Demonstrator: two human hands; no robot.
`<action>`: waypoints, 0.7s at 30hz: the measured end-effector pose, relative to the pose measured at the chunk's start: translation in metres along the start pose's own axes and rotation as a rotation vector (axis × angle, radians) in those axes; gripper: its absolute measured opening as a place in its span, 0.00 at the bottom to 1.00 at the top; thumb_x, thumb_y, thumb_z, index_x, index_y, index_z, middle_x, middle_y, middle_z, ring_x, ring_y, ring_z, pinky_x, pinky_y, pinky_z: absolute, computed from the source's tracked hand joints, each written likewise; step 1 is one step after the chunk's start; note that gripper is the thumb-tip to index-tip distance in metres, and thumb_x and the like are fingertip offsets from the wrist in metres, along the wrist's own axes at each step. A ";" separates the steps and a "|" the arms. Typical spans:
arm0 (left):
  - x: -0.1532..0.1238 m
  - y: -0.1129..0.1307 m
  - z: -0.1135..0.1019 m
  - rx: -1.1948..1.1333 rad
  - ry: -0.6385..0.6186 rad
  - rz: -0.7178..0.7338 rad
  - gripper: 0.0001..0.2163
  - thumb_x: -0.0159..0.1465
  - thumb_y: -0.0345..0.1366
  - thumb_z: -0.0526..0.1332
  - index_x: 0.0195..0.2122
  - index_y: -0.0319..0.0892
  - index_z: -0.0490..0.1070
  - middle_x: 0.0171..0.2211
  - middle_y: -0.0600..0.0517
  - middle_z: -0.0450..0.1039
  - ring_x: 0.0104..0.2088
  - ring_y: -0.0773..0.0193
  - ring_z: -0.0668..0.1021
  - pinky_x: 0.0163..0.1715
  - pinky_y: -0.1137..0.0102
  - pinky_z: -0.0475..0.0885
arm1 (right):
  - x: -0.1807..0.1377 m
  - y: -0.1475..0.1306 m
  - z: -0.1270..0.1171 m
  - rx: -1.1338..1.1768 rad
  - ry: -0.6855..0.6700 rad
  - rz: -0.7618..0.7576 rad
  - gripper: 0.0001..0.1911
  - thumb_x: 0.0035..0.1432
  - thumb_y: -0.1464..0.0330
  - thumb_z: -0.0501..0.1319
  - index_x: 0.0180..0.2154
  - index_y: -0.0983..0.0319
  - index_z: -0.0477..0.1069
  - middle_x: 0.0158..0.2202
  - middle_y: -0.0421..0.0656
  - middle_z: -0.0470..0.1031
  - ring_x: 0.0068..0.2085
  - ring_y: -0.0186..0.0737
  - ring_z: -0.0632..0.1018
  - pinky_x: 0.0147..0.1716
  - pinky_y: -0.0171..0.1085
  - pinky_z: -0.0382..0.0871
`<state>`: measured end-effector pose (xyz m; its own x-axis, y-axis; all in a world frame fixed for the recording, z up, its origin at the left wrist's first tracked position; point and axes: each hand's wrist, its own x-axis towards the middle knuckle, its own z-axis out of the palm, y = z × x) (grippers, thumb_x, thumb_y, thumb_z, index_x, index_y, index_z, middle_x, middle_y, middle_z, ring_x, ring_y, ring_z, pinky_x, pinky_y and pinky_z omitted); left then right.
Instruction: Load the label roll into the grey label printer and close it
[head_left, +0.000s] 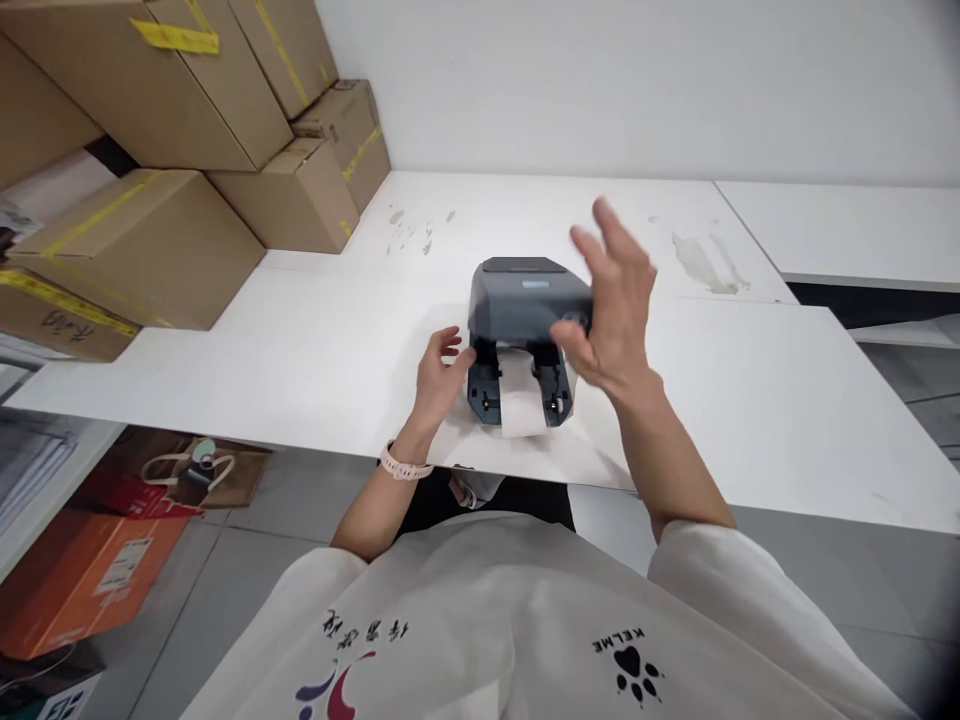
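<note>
A dark grey label printer [525, 300] stands on the white table [300, 350], its lid raised. White label paper [521, 400] runs out of its front between two grey guides. My left hand [439, 375] rests with curled fingers against the printer's left front corner, a pink watch on its wrist. My right hand [611, 300] hovers, blurred, with its fingers spread, just to the right of the printer's lid and front. It holds nothing.
Cardboard boxes [150, 200] with yellow tape are stacked at the table's left rear. A second white table [847, 230] stands at the right. Below on the left lie an orange box [82, 575] and a tote bag [199, 470] on the floor.
</note>
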<state>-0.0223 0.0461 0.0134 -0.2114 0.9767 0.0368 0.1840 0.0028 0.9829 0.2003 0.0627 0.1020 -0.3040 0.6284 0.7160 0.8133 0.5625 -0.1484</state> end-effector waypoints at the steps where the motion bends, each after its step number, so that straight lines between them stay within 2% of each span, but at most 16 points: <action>1: 0.005 0.002 0.005 0.055 -0.053 0.003 0.25 0.61 0.43 0.66 0.59 0.47 0.69 0.58 0.42 0.74 0.53 0.53 0.77 0.45 0.62 0.76 | 0.018 0.005 0.001 -0.014 0.028 0.017 0.39 0.70 0.42 0.38 0.75 0.47 0.31 0.76 0.47 0.50 0.75 0.62 0.54 0.68 0.64 0.52; 3: 0.014 0.006 0.015 0.141 -0.129 0.012 0.31 0.61 0.43 0.67 0.65 0.47 0.63 0.64 0.40 0.68 0.61 0.47 0.73 0.51 0.57 0.75 | 0.055 0.019 0.007 -0.008 0.073 0.039 0.38 0.71 0.43 0.37 0.75 0.45 0.28 0.73 0.46 0.56 0.73 0.59 0.58 0.67 0.60 0.57; 5: 0.020 0.009 0.021 0.205 -0.157 0.016 0.34 0.61 0.41 0.66 0.68 0.47 0.59 0.67 0.40 0.65 0.64 0.44 0.71 0.56 0.53 0.73 | 0.091 0.037 0.020 0.077 0.088 0.070 0.38 0.70 0.42 0.38 0.75 0.43 0.31 0.67 0.44 0.66 0.69 0.55 0.66 0.63 0.55 0.64; 7: 0.024 0.011 0.026 0.253 -0.155 0.012 0.36 0.60 0.38 0.66 0.69 0.46 0.57 0.67 0.39 0.65 0.65 0.42 0.70 0.58 0.50 0.71 | 0.121 0.053 0.034 0.213 0.074 0.125 0.38 0.68 0.39 0.35 0.73 0.44 0.43 0.60 0.43 0.73 0.61 0.50 0.74 0.56 0.50 0.70; 9: 0.027 0.011 0.027 0.281 -0.142 0.010 0.36 0.58 0.36 0.66 0.69 0.46 0.58 0.67 0.39 0.65 0.65 0.41 0.70 0.59 0.49 0.71 | 0.142 0.062 0.040 0.294 0.085 0.179 0.43 0.67 0.38 0.29 0.69 0.50 0.56 0.56 0.44 0.76 0.56 0.47 0.78 0.52 0.46 0.71; 11: 0.028 0.011 0.027 0.286 -0.129 0.017 0.36 0.58 0.34 0.66 0.68 0.46 0.59 0.67 0.40 0.67 0.64 0.40 0.71 0.58 0.49 0.71 | 0.147 0.058 0.037 0.252 0.152 0.179 0.45 0.67 0.39 0.27 0.66 0.56 0.62 0.58 0.47 0.74 0.59 0.48 0.76 0.53 0.46 0.70; 13: 0.027 0.011 0.027 0.281 -0.117 0.034 0.35 0.58 0.33 0.65 0.68 0.47 0.60 0.65 0.41 0.69 0.62 0.41 0.74 0.58 0.50 0.72 | 0.136 0.045 0.028 0.142 0.196 0.141 0.40 0.71 0.42 0.33 0.65 0.57 0.64 0.60 0.49 0.73 0.63 0.52 0.72 0.57 0.49 0.67; 14: 0.026 0.010 0.026 0.282 -0.107 0.045 0.35 0.58 0.32 0.64 0.68 0.47 0.60 0.64 0.42 0.71 0.60 0.42 0.76 0.57 0.51 0.72 | 0.125 0.037 0.024 0.091 0.163 0.114 0.36 0.73 0.45 0.37 0.63 0.57 0.66 0.60 0.50 0.73 0.62 0.53 0.72 0.59 0.51 0.67; 16: 0.025 0.008 0.026 0.287 -0.085 0.072 0.36 0.58 0.28 0.62 0.69 0.49 0.59 0.61 0.43 0.75 0.56 0.44 0.79 0.56 0.51 0.72 | 0.098 0.021 0.021 0.022 -0.056 0.059 0.28 0.75 0.53 0.42 0.55 0.60 0.74 0.53 0.53 0.78 0.57 0.55 0.75 0.56 0.53 0.69; 19: 0.025 0.003 0.026 0.290 -0.066 0.096 0.38 0.56 0.24 0.60 0.70 0.51 0.59 0.59 0.45 0.78 0.50 0.47 0.82 0.56 0.52 0.72 | 0.060 0.010 0.037 -0.054 -0.662 -0.025 0.20 0.72 0.65 0.50 0.44 0.63 0.80 0.44 0.55 0.82 0.49 0.58 0.81 0.48 0.53 0.72; 21: 0.025 0.001 0.026 0.295 -0.062 0.097 0.39 0.56 0.24 0.60 0.70 0.51 0.59 0.60 0.46 0.77 0.50 0.48 0.82 0.56 0.52 0.72 | 0.044 0.011 0.057 -0.073 -0.968 -0.062 0.14 0.65 0.70 0.57 0.43 0.63 0.81 0.42 0.56 0.83 0.45 0.59 0.83 0.46 0.52 0.72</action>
<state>-0.0023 0.0764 0.0110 -0.1220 0.9866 0.1084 0.4733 -0.0382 0.8801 0.1672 0.1275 0.0930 -0.5975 0.7868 -0.1548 0.8007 0.5957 -0.0632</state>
